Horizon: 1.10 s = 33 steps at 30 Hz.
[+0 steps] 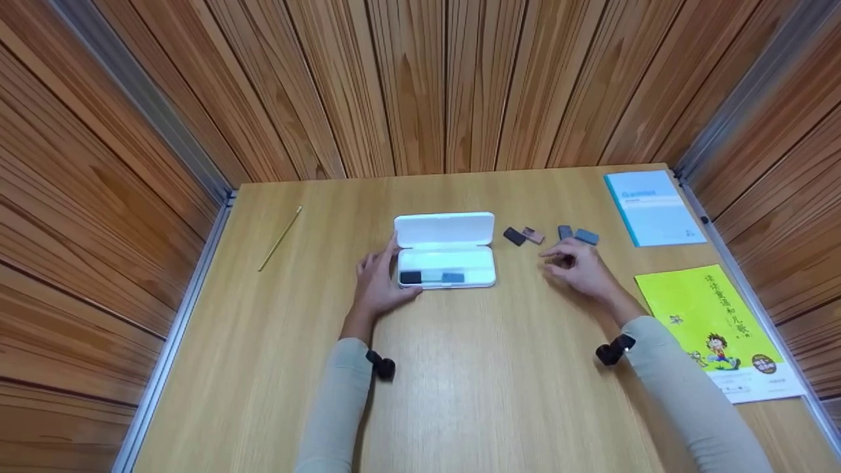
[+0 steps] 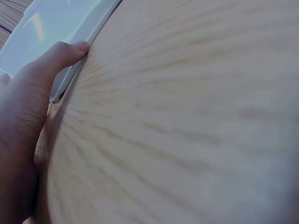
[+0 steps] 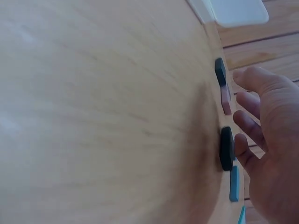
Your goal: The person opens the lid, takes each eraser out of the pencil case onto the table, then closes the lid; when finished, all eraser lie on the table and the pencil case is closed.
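A white case point(image 1: 445, 263) lies open mid-table with its lid point(image 1: 444, 230) raised; a black block point(image 1: 410, 277) and a blue block point(image 1: 453, 278) sit inside. My left hand point(image 1: 381, 279) rests flat at the case's left end. In the left wrist view the left hand point(image 2: 46, 70) lays its thumb along the case point(image 2: 84, 37) rim. My right hand point(image 1: 578, 266) hovers, fingers relaxed and empty, just in front of four loose blocks: black point(image 1: 514, 236), pinkish point(image 1: 533, 235), dark grey point(image 1: 565, 231), blue-grey point(image 1: 587, 237). The right wrist view shows the right hand point(image 3: 261, 130) beside a dark block point(image 3: 226, 148).
A thin yellow stick point(image 1: 280, 238) lies at the far left of the wooden table point(image 1: 486, 381). A light blue booklet point(image 1: 654, 207) and a yellow-green booklet point(image 1: 713, 328) lie along the right edge. Wood-panelled walls close in on three sides.
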Each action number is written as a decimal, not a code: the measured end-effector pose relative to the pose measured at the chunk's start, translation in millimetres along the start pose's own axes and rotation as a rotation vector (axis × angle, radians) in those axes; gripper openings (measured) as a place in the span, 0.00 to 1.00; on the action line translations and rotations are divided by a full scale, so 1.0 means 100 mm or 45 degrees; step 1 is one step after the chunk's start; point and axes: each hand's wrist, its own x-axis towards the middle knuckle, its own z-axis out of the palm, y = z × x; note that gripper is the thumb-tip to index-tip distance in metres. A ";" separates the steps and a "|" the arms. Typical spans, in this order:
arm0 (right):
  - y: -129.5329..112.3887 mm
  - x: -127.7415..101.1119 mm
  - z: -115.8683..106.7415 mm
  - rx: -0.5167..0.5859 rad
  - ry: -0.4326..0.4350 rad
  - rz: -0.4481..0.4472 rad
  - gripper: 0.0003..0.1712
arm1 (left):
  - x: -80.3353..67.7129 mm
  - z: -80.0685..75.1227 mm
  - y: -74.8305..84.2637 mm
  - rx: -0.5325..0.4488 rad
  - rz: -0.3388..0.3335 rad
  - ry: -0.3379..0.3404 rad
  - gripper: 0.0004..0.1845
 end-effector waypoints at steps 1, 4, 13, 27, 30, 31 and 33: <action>-0.02 0.01 0.03 -0.003 -0.008 -0.009 0.14 | 0.00 0.00 0.00 0.000 0.003 0.001 0.72; -0.09 0.02 0.11 0.001 -0.048 -0.010 0.14 | 0.00 0.00 0.00 -0.002 0.004 -0.005 0.72; -0.35 0.11 0.31 -0.016 -0.166 -0.075 0.14 | 0.00 -0.01 0.00 0.019 -0.013 -0.006 0.73; -0.69 0.26 0.56 0.072 -0.278 -0.073 0.15 | 0.00 0.00 0.01 -0.028 -0.022 0.012 0.72; -0.75 0.29 0.62 0.074 -0.279 -0.082 0.15 | 0.01 -0.01 0.01 -0.038 -0.033 0.005 0.72; -0.77 0.30 0.65 0.076 -0.278 -0.095 0.15 | 0.01 -0.01 0.01 -0.045 -0.035 0.006 0.72; -0.81 0.32 0.70 0.087 -0.279 -0.120 0.15 | 0.01 -0.02 0.01 -0.057 -0.036 0.007 0.72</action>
